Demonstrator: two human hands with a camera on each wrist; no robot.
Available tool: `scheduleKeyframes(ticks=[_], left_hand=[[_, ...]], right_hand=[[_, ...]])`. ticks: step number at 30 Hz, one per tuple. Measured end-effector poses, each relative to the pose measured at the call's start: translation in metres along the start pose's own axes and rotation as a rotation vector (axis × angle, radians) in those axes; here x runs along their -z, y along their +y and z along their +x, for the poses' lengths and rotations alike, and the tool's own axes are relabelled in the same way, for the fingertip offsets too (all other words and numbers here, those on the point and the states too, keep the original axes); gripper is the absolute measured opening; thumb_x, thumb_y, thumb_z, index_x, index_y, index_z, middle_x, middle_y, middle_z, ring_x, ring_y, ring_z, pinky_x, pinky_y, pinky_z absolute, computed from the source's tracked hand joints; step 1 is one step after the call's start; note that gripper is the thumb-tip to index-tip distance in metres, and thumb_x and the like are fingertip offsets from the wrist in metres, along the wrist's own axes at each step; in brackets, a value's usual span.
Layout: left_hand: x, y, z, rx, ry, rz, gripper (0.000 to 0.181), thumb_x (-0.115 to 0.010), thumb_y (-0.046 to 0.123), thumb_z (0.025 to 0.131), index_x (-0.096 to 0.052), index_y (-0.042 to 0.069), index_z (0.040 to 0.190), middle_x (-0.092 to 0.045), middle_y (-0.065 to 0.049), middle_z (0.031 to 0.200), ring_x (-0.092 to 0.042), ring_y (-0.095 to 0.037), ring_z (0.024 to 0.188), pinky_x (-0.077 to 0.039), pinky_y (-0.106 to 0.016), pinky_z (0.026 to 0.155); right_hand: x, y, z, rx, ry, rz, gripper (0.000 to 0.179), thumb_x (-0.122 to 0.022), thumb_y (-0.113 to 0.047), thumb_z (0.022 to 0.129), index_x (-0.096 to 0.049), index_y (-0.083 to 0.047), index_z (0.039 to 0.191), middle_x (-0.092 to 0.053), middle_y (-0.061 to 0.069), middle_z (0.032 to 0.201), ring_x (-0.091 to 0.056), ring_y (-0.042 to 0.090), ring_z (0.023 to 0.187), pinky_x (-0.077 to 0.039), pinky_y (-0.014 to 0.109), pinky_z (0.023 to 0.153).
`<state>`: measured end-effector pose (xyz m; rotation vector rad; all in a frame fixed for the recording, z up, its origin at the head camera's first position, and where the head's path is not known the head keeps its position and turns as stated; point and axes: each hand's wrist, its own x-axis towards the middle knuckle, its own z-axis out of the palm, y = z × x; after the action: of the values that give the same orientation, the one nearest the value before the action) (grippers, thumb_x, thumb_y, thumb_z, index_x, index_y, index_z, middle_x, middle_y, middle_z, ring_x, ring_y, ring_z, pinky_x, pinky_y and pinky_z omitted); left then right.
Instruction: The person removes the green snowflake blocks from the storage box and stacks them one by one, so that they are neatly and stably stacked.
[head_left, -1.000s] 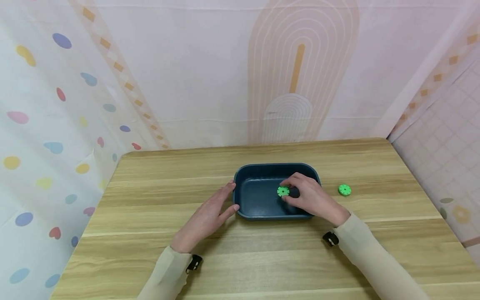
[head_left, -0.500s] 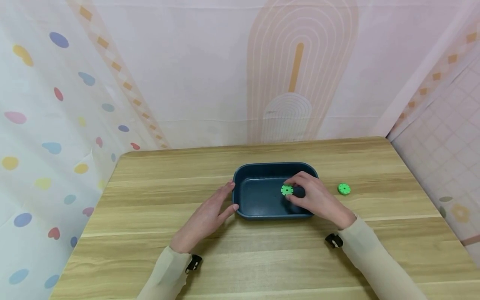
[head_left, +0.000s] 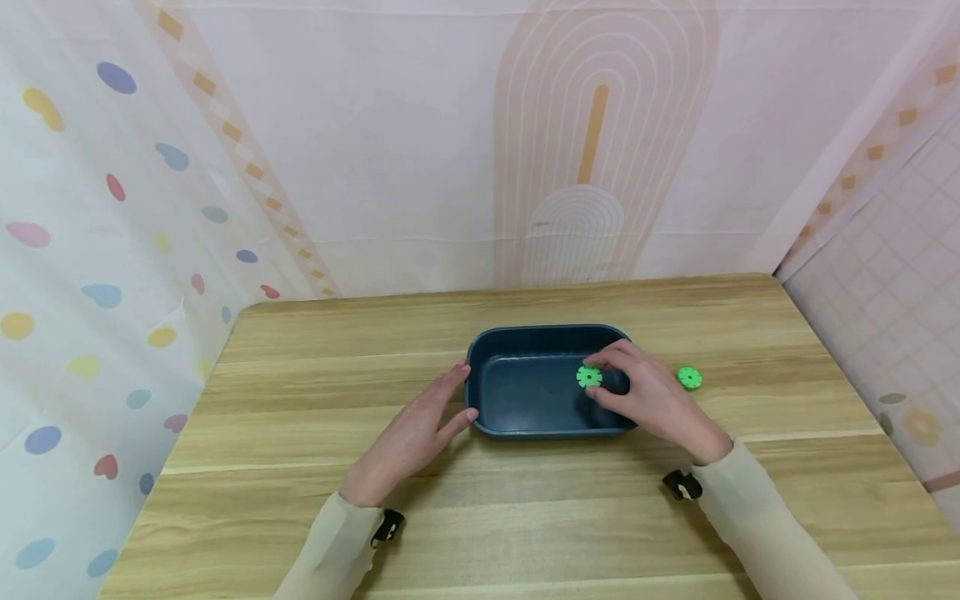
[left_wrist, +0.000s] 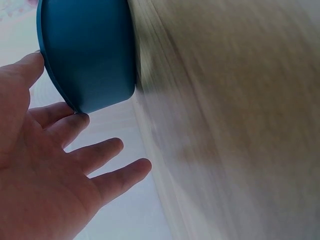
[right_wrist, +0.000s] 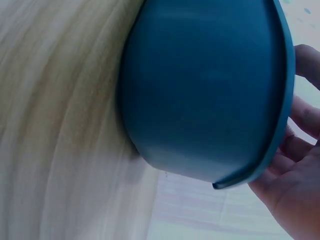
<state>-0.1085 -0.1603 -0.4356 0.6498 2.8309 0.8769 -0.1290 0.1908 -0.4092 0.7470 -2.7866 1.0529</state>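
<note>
My right hand [head_left: 660,404] pinches a green notched plastic disc [head_left: 589,377] between thumb and fingertips, over the right part of a dark blue rectangular bin [head_left: 517,404]. In the right wrist view the bin's outer wall [right_wrist: 200,90] covers the disc, and only the fingers [right_wrist: 305,117] show beyond the rim. My left hand [head_left: 408,437] lies along the bin's left end, its thumb and fingertips touching the rim with the fingers spread. From the left wrist the ring and little fingers [left_wrist: 122,180] stand clear of the bin wall [left_wrist: 90,50].
Another green notched piece [head_left: 688,377], thick like a small stack of discs, lies on the wooden table [head_left: 337,375] right of the bin. Behind the table hangs a patterned curtain [head_left: 390,150]. Both forearms reach in from the front edge.
My right hand has shifted a little to the right over the bin with the disc still pinched. The left hand, the bin and the other green piece have stayed in place.
</note>
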Motion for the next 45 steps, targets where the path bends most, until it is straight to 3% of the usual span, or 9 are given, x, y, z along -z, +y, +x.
scheduleKeyframes(ticks=[9, 18, 24, 33, 45], left_hand=[[-0.001, 0.0, 0.0, -0.001, -0.002, 0.002, 0.07, -0.053, 0.044, 0.108, -0.028, 0.011, 0.165, -0.025, -0.008, 0.17, -0.03, -0.034, 0.153, -0.031, -0.054, 0.121], [0.0, 0.001, 0.0, -0.006, 0.005, 0.004, 0.07, -0.054, 0.044, 0.108, -0.029, 0.011, 0.164, -0.026, -0.008, 0.17, -0.031, -0.035, 0.153, -0.031, -0.055, 0.121], [0.0, 0.0, 0.0, -0.008, 0.005, 0.006, 0.069, -0.054, 0.044, 0.108, -0.03, 0.011, 0.164, -0.027, -0.008, 0.169, -0.031, -0.035, 0.153, -0.032, -0.055, 0.12], [0.0, -0.001, 0.0, -0.02, 0.014, 0.009, 0.07, -0.053, 0.045, 0.108, -0.03, 0.011, 0.164, -0.028, -0.01, 0.169, -0.032, -0.038, 0.152, -0.033, -0.056, 0.119], [0.001, -0.001, 0.0, -0.018, 0.012, 0.014, 0.069, -0.054, 0.044, 0.108, -0.03, 0.01, 0.164, -0.028, -0.009, 0.169, -0.033, -0.038, 0.151, -0.034, -0.056, 0.119]], right_hand=[[0.008, 0.005, -0.007, -0.011, 0.045, 0.002, 0.033, -0.08, -0.015, 0.092, -0.072, -0.005, 0.122, -0.065, 0.009, 0.119, -0.063, 0.033, 0.105, -0.056, 0.053, 0.086], [0.016, 0.011, -0.014, -0.031, 0.076, -0.004, 0.031, -0.079, -0.015, 0.093, -0.072, -0.006, 0.122, -0.065, 0.007, 0.118, -0.06, 0.026, 0.102, -0.055, 0.053, 0.086], [0.021, 0.016, -0.018, -0.014, 0.111, -0.024, 0.031, -0.08, -0.01, 0.091, -0.072, -0.003, 0.12, -0.066, 0.009, 0.117, -0.063, 0.029, 0.1, -0.056, 0.054, 0.085], [0.026, 0.02, -0.025, -0.047, 0.108, -0.009, 0.031, -0.08, -0.007, 0.091, -0.073, -0.004, 0.121, -0.065, 0.011, 0.119, -0.065, 0.032, 0.101, -0.056, 0.055, 0.087], [0.031, 0.03, -0.031, -0.01, 0.185, -0.064, 0.031, -0.082, -0.003, 0.087, -0.074, -0.005, 0.118, -0.067, 0.008, 0.115, -0.065, 0.03, 0.09, -0.058, 0.046, 0.074]])
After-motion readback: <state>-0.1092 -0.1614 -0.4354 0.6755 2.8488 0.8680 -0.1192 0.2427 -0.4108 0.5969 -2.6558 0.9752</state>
